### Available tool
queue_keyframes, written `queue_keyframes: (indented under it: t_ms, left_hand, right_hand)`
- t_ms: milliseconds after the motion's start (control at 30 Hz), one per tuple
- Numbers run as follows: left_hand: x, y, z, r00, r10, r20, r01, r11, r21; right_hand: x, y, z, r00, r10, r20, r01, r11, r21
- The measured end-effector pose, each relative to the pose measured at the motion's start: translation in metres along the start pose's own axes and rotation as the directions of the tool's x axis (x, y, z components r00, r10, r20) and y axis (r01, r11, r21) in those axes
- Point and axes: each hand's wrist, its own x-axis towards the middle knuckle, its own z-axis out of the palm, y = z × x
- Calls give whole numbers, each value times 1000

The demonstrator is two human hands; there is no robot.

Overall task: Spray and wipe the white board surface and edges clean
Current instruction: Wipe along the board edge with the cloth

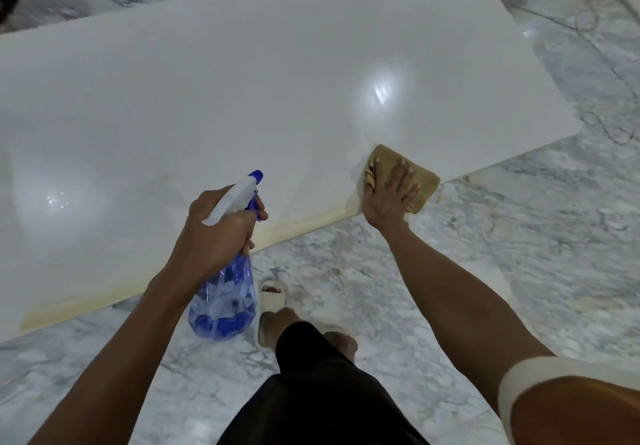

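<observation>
Two hands busy: left hand [221, 233] grips spray bottle [224, 301]; right hand [388, 195] flat on cloth [420, 181], board [242, 98] edge.

The white board [242, 98] runs off the left edge; the right hand [389, 198] hides part of the cloth [424, 181].

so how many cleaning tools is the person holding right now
2: a blue spray bottle gripped in the left hand over the white board's near edge, and a tan cloth pressed flat under the right hand near that edge.

head view | worn high | faces forward-down | near white board [242, 98]
</observation>
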Motion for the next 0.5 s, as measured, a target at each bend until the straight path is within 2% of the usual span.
queue_keyframes:
  t_ms: [333, 400, 500]
  left_hand:
    - [51, -19, -73, 985, 133, 113, -142, 987, 71]
    - [55, -27, -94, 984, 126, 129, -136, 988, 69]
    - [59, -45, -124, 989, 86, 122, -96, 993, 73]
  right_hand:
    - [-42, -63, 29, 995, 68, -74, -73, 995, -66]
    - [-48, -71, 28, 993, 89, -79, -98, 989, -110]
    - [-49, -79, 28, 987, 147, -71, -151, 987, -46]
